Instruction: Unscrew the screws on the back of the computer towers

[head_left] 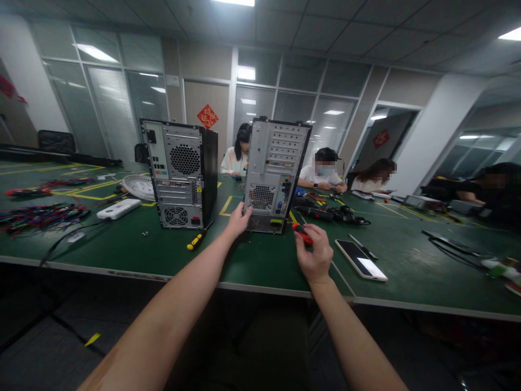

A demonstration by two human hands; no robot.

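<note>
Two computer towers stand upright on the green table, their rear panels facing me. My left hand (pixel 239 219) grips the lower left edge of the right tower (pixel 260 157). Beside that tower's lower right corner, my right hand (pixel 315 251) is closed around a red and black screwdriver (pixel 303 233); its tip is too small to make out. The left tower (pixel 179 174) has a round fan grille and a power supply at its bottom. In front of it lies a yellow and black screwdriver (pixel 197 239).
A phone (pixel 361 260) lies right of my right hand. Bundled wires (pixel 40 217), a white power strip (pixel 119 209) and a white basket (pixel 138 186) are at the left. Black cables (pixel 345 213) lie behind my right hand. Several people sit across the table.
</note>
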